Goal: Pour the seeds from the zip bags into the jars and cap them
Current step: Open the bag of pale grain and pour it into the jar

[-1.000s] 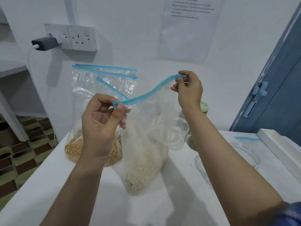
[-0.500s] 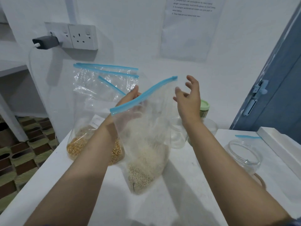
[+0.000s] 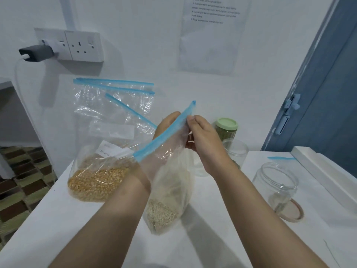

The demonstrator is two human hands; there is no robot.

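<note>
A clear zip bag with a blue zip strip [image 3: 164, 209] stands on the white table [image 3: 58, 229], pale small seeds in its bottom. My left hand [image 3: 167, 126] is pushed into the bag's mouth, fingers straight up, seen partly through the plastic. My right hand [image 3: 204, 144] pinches the blue strip near its upper end. Left of it leans a second zip bag [image 3: 96, 180] holding yellow kernels. An empty clear jar [image 3: 276, 186] stands uncapped at the right, with a tan lid [image 3: 293, 211] lying beside its base.
A green-lidded jar [image 3: 226, 128] of green seeds and another empty jar [image 3: 235, 151] stand behind my right hand. A raised white ledge [image 3: 324, 175] borders the table on the right, with a blue door [image 3: 328, 105] beyond it. On the wall, a charger [image 3: 36, 53] sits in a socket.
My left hand let go of the zip strip and went into the bag's mouth. My right hand released the strip, then pinched it again closer in. The strip now slants steeply.
</note>
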